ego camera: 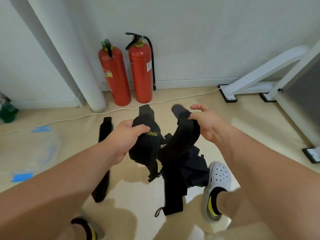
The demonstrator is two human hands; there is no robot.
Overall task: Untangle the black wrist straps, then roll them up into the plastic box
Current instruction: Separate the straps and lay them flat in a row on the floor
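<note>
A tangled bundle of black wrist straps (180,153) hangs above the floor between my hands. My left hand (124,135) grips a padded strap with yellow lettering (149,144). My right hand (206,122) grips another wide strap (183,135) at its top. Loose strap ends trail down to the floor, one ending in a small loop (158,212). A separate black strap (103,153) lies flat on the floor to the left, partly hidden by my left forearm. A clear plastic box (32,149) with blue clips sits on the floor at the left.
Two red fire extinguishers (128,71) stand against the wall ahead, beside a white pipe (83,71). A white cable (103,112) runs across the floor. White table legs (259,75) with black feet stand at the right. My feet in grey clogs (216,187) are below.
</note>
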